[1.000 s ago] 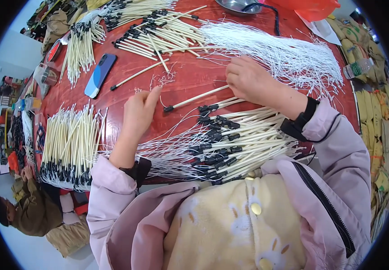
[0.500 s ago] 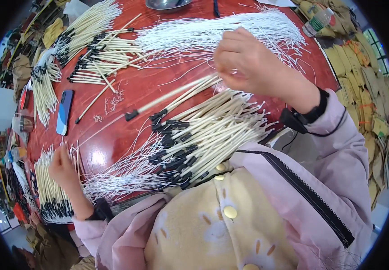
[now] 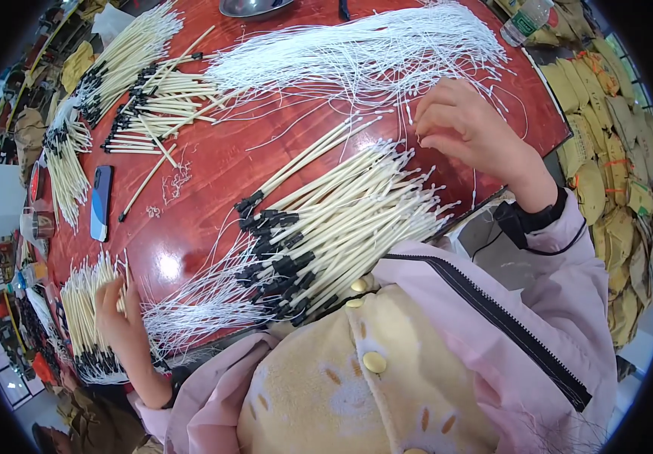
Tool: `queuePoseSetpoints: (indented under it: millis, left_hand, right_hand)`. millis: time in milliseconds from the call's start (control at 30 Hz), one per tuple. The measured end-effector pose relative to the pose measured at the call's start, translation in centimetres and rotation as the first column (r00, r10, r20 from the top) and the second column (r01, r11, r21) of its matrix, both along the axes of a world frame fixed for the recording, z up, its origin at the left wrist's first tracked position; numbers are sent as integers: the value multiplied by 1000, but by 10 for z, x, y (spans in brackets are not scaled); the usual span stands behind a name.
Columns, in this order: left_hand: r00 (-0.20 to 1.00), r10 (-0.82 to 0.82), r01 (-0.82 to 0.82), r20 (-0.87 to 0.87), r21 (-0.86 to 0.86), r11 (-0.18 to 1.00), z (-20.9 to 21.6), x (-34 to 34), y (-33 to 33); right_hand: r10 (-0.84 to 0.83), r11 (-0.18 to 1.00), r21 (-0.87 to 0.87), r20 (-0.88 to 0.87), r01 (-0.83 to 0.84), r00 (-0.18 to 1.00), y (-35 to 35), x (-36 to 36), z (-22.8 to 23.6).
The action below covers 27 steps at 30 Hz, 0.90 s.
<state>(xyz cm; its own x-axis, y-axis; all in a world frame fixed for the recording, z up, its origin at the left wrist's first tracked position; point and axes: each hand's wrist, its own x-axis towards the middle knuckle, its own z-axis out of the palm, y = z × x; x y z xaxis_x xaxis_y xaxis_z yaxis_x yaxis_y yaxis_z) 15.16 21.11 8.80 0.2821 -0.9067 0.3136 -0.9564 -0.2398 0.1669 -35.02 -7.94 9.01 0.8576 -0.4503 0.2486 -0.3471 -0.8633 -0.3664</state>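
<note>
My left hand (image 3: 120, 321) is at the left bundle of slim cream rods with black ends (image 3: 80, 299). Its fingers curl around a cream rod (image 3: 127, 268) at the bundle's right edge. My right hand (image 3: 466, 129) hovers above the table's right part, fingers loosely bent and apart, with no rod in it. Just below it lies a large pile of cream rods (image 3: 364, 204), with black sleeves at the left ends and white knotted tips at the right. White cords (image 3: 198, 303) trail left from the sleeves. Beyond my right hand spreads a thick bundle of white cords (image 3: 356, 53).
The red table (image 3: 198, 219) carries a phone (image 3: 101, 203), more rod bundles (image 3: 133, 57), cord scraps (image 3: 175, 181) and a metal bowl (image 3: 254, 6). A plastic bottle (image 3: 527, 23) stands at the far right edge. Stacked sacks (image 3: 598, 151) are beyond the table's right side.
The rod that was stretched between my hands is no longer there. My right hand has moved right, toward the white cords' near edge; my left hand has moved slightly right and down onto the left bundle.
</note>
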Motion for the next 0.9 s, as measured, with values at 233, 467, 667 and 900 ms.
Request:
queuePoseSetpoints:
  millis: [233,467,667,900]
  left_hand:
    - [794,-391,433,-466,-20,901,11,-134,-149]
    - [544,-494,688,-678,23,725,-5,-204,-200]
    - [330,-417,755,-847,-29,655,-18,-239,-224]
    - [-251,258,615,-933,52,787,18,-242,-215]
  right_hand:
    - [-49,998,-39,-68,47,996,7,4,-41]
    - [-28,1000,-11,-113,27,993,7,-1,-42]
    - [-33,998,-44,-8,33,999,-14,-11,-8]
    - [-19,988,-147,185,46,983,-40,27,40]
